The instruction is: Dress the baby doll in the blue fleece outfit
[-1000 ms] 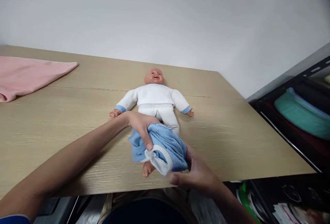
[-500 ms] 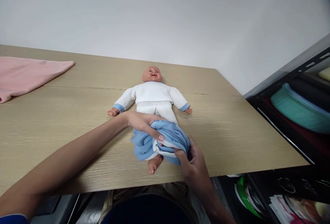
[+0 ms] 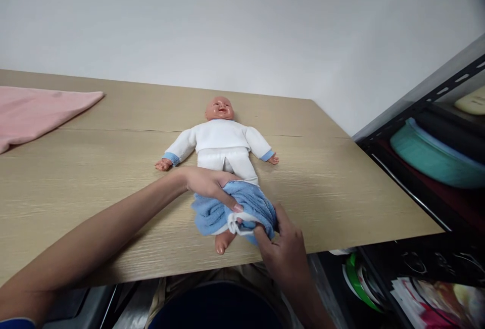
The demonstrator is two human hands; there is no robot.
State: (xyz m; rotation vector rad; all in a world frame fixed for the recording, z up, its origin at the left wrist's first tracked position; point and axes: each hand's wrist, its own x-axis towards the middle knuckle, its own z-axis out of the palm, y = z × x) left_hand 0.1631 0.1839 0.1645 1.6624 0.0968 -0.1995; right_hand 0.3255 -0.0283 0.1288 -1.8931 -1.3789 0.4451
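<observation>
A baby doll (image 3: 223, 134) in a white top with blue cuffs lies on its back, head toward the wall. Blue towelling pants (image 3: 248, 197) with white trim are bunched around its lower legs. One bare foot (image 3: 224, 242) pokes out below them; the other is hidden. My left hand (image 3: 214, 187) reaches across the legs, its thumb pressing the fabric near the trim and its other fingers out of sight under the cloth. Around the right leg opening, my right hand (image 3: 282, 240) pinches the pants between thumb and fingers.
The doll rests on a wooden table (image 3: 333, 187) near its front edge. A pink cloth (image 3: 41, 114) lies at the far left. To the right, a black shelf holds a teal basin (image 3: 435, 157), with a green ring-shaped item (image 3: 358, 281) lower down.
My right hand has worked the leg opening, so its white trim is more bunched and narrower. My left hand keeps its hold. The view has shifted slightly.
</observation>
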